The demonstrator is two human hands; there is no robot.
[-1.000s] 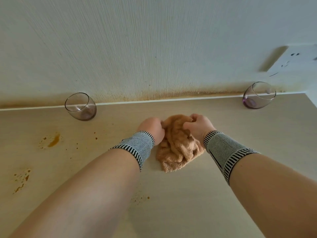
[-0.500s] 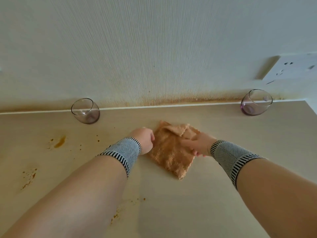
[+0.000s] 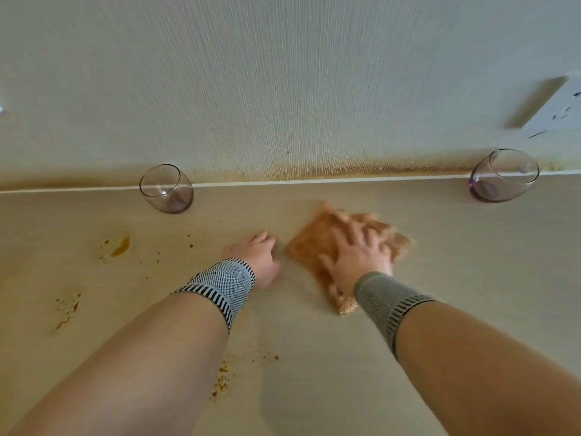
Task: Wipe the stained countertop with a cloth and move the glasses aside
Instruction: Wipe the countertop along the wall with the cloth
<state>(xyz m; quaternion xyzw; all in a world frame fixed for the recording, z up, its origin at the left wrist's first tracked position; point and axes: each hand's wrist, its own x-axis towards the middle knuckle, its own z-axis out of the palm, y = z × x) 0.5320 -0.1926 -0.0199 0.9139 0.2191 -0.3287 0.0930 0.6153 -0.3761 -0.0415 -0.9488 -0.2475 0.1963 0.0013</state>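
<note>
Two glasses on the counter [image 3: 314, 357] by the wall: left glass [image 3: 166, 189] upper left, right glass [image 3: 503, 176] upper right, both apparently empty, purple-tinted at the base. One orange cloth [image 3: 317, 243] at center, pressed flat under right hand [image 3: 358, 256], fingers spread, blurred. Left hand [image 3: 257, 256] just beside the cloth, fingers loosely curled, holding nothing. Four patches of brown stains [image 3: 119, 247] at left and lower center.

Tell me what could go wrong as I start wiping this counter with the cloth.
The left glass stands close to the stains, so a wide sweep with the cloth might knock it. The right hand presses flat on the cloth, which may only smear the orange marks. The specks near your left arm could get missed.
</note>
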